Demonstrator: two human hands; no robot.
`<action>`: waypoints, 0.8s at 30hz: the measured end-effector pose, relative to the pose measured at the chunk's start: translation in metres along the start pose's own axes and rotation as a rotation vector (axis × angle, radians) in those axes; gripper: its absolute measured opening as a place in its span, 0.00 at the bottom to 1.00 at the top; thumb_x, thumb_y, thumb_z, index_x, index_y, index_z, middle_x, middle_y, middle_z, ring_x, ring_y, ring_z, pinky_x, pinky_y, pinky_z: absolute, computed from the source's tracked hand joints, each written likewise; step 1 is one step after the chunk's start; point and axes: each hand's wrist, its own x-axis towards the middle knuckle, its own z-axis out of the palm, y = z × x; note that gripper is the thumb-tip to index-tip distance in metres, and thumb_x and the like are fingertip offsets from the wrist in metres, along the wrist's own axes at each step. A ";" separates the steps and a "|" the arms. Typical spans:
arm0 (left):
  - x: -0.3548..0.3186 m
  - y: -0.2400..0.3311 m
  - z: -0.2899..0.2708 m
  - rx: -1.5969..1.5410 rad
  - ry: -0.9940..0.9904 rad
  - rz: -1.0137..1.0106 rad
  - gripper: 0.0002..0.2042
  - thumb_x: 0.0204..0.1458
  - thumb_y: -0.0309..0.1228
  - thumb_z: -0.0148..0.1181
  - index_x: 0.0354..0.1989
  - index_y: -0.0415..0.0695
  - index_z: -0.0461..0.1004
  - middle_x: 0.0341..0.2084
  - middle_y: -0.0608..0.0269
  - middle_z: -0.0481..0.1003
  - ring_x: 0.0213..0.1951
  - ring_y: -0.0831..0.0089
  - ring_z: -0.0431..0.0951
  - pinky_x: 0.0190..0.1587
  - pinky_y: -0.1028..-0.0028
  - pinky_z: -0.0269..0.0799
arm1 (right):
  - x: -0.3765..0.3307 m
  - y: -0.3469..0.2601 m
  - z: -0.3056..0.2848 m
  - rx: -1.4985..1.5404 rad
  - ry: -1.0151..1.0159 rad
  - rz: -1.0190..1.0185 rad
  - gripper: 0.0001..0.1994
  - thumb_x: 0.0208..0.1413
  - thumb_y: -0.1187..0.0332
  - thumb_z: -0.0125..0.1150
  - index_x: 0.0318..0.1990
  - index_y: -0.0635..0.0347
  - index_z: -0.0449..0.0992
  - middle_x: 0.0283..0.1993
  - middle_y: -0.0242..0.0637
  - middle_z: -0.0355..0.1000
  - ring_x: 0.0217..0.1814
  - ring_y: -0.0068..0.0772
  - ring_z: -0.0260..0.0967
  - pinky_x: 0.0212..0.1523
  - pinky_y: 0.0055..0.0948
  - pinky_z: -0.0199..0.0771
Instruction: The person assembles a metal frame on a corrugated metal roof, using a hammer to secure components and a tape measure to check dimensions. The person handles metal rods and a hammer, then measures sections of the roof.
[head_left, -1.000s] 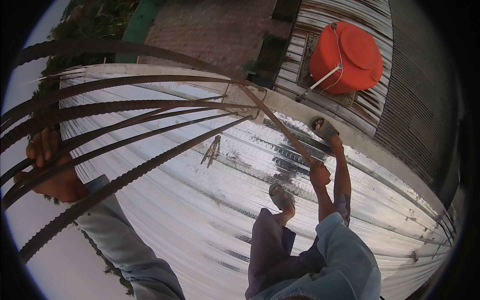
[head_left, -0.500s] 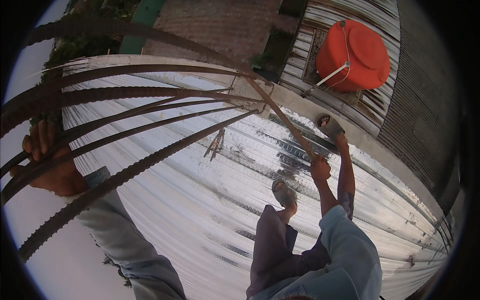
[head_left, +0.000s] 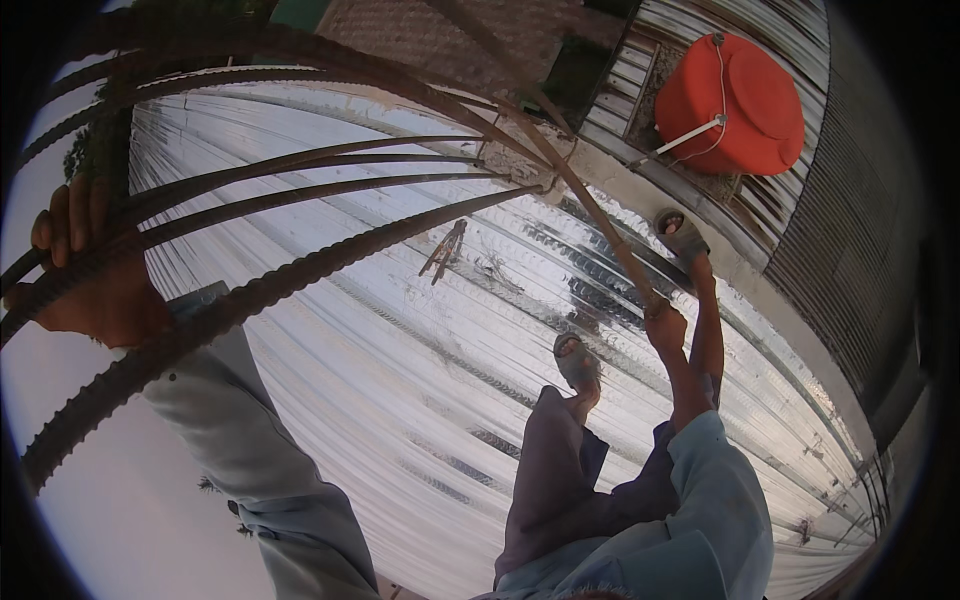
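— What has changed over the past second?
— The silver corrugated metal roof (head_left: 400, 385) and the round red plastic tank (head_left: 768, 95) sit farther right in view. In the fan of dark ribbed steel rods (head_left: 330, 262), the upper ones have bunched toward the top left, and a straight dark bar (head_left: 490, 50) now crosses near the top.
— And the arms?
— The left, in a pale long sleeve, stretches up and outward; the right reaches forward, forearm bare.
— The hands?
— The right hand (head_left: 667, 330) is fisted round the long brown bar (head_left: 605, 230)'s near end, above the roof. The left hand (head_left: 110, 292) curls its fingers among the rods; I can't tell whether it grips one.
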 end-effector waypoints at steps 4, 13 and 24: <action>0.001 -0.015 0.003 -0.032 0.114 0.045 0.27 0.51 0.58 0.49 0.23 0.42 0.67 0.18 0.69 0.63 0.26 0.73 0.62 0.34 0.74 0.61 | -0.022 -0.027 -0.037 -0.039 -0.126 0.035 0.20 0.54 0.55 0.63 0.46 0.61 0.75 0.36 0.54 0.78 0.40 0.54 0.79 0.42 0.52 0.78; 0.007 -0.030 0.015 -0.146 0.025 0.183 0.41 0.53 0.71 0.45 0.25 0.35 0.75 0.17 0.68 0.61 0.24 0.74 0.58 0.27 0.74 0.50 | -0.023 -0.048 -0.096 0.008 -0.241 -0.037 0.18 0.50 0.59 0.63 0.44 0.64 0.78 0.39 0.53 0.78 0.45 0.54 0.78 0.47 0.49 0.77; 0.017 -0.040 0.031 -0.154 0.303 0.272 0.43 0.57 0.71 0.38 0.22 0.36 0.75 0.12 0.65 0.61 0.18 0.75 0.57 0.23 0.76 0.52 | -0.028 -0.048 -0.099 0.092 -0.280 0.076 0.19 0.41 0.63 0.67 0.39 0.69 0.80 0.36 0.53 0.79 0.41 0.49 0.80 0.43 0.44 0.80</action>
